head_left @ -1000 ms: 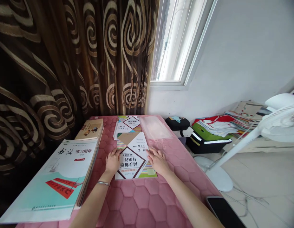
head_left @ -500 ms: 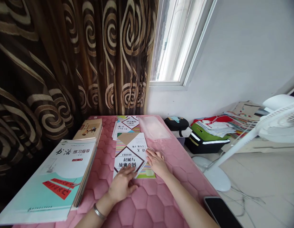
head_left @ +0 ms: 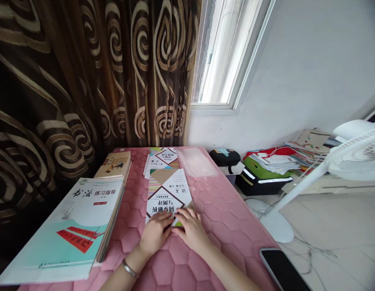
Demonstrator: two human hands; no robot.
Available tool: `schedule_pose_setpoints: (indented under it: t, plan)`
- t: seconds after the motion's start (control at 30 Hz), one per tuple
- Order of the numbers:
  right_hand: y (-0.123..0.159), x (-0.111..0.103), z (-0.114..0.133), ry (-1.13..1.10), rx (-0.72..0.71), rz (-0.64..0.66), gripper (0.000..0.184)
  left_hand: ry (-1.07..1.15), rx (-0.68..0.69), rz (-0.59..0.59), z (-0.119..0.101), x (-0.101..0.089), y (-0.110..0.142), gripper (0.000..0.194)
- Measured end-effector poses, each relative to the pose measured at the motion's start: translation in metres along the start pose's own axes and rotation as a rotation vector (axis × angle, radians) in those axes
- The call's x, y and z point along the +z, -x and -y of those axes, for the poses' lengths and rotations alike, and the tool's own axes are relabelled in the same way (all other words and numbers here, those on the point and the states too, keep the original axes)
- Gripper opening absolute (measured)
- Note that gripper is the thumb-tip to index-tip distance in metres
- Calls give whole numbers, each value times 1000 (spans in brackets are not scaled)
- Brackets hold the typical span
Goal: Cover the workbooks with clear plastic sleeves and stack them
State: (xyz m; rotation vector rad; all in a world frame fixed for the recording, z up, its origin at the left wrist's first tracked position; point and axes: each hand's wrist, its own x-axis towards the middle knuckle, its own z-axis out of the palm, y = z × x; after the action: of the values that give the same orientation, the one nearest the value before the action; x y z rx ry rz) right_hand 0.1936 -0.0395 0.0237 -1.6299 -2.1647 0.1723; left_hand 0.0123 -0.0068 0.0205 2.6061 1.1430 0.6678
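A thin workbook [head_left: 164, 193], white with a dark diamond outline and Chinese print upside down to me, lies flat on the pink quilted table cover [head_left: 175, 266]. My left hand [head_left: 157, 232] rests on its near left part, fingers stretched over the cover. Beside it, my right hand [head_left: 191, 228] lies on the near right corner with fingers spread. Both thumbs are close together at the book's near edge; whether they reach under it I cannot tell. Just beyond, similar workbooks [head_left: 163, 157] are stacked, and a clear plastic sleeve [head_left: 198, 162] lies to their right.
On the left stands a stack of books topped by a calligraphy workbook [head_left: 62, 226], with a tan book [head_left: 113, 165] behind. A phone [head_left: 284, 268] lies at the front right. Beyond the table's right edge are a white fan [head_left: 305, 186] and a green-black box [head_left: 263, 176].
My right hand has slid from the workbook's right side toward me to its near edge, closer to my left hand. My left hand stays on the near left part.
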Motion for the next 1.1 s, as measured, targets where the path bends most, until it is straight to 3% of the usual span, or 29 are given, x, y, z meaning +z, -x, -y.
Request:
schedule_pose_setpoints:
  t: [0.13, 0.33, 0.5, 0.87, 1.1]
  plan:
    - [3, -6, -13, 24, 12, -8, 26, -17, -44, -52, 10, -10, 11, 29]
    - [26, -21, -60, 105, 21, -8, 33, -98, -100, -189, 50, -33, 47, 17]
    - [34, -21, -83, 158, -32, -8, 31, -103, -89, -243, 65, -35, 61, 20]
    - [36, -21, -85, 159, -33, -20, 30, -137, -70, -197, 61, -39, 61, 24]
    - [17, -19, -37, 102, -38, -9, 32, -208, -76, -45, 8, -31, 32, 20]
